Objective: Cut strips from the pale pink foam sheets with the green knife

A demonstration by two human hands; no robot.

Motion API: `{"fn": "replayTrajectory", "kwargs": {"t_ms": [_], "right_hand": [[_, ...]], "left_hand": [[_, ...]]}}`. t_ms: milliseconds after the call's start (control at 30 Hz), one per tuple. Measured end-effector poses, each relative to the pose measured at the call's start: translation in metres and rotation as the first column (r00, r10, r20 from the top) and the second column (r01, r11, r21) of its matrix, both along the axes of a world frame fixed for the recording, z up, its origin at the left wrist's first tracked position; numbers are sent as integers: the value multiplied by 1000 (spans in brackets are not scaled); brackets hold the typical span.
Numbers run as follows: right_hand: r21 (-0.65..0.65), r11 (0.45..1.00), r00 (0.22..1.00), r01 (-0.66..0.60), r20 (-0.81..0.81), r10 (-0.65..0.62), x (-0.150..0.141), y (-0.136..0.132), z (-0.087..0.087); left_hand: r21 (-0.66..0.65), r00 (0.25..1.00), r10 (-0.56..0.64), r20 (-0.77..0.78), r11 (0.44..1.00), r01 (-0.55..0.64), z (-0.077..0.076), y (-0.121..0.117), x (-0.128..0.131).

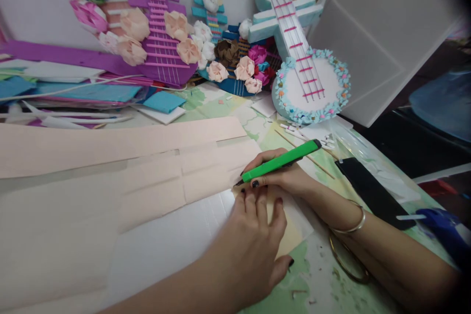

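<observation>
My right hand (274,174) grips a green utility knife (283,161), whose dark tip meets the edge of a pale peach sheet (209,182). Just below the tip, my left hand (255,235) lies with fingers spread, pressing on a white sheet (176,245). Part of a yellowish sheet (289,243) shows beneath the left fingers. Score lines or creases run across the peach sheet and the white one. A long peach strip (121,144) stretches along the far side of the sheets.
Behind stand paper-flowered model guitars, among them a purple one (162,44) and a pale blue one (312,83). Stacked coloured sheets (81,91) lie at the left. Thin sticks (320,164), a black strip (375,191) and a blue object (445,228) are at the right.
</observation>
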State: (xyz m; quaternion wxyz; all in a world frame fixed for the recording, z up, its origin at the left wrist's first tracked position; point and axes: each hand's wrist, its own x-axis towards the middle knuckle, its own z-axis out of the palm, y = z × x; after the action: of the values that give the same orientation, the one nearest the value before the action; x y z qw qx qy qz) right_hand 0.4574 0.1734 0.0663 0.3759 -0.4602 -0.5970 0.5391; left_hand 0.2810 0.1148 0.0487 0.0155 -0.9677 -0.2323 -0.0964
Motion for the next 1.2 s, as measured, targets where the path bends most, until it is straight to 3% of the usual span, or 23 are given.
{"fn": "replayTrajectory", "kwargs": {"t_ms": [700, 1200], "right_hand": [[38, 999, 998, -5, 63, 3, -2, -1, 3], [12, 1000, 999, 7, 42, -8, -1, 0, 2]], "left_hand": [[-20, 1000, -9, -24, 1000, 8, 7, 3, 1], [1, 1000, -11, -10, 1000, 11, 3, 2, 1]]}}
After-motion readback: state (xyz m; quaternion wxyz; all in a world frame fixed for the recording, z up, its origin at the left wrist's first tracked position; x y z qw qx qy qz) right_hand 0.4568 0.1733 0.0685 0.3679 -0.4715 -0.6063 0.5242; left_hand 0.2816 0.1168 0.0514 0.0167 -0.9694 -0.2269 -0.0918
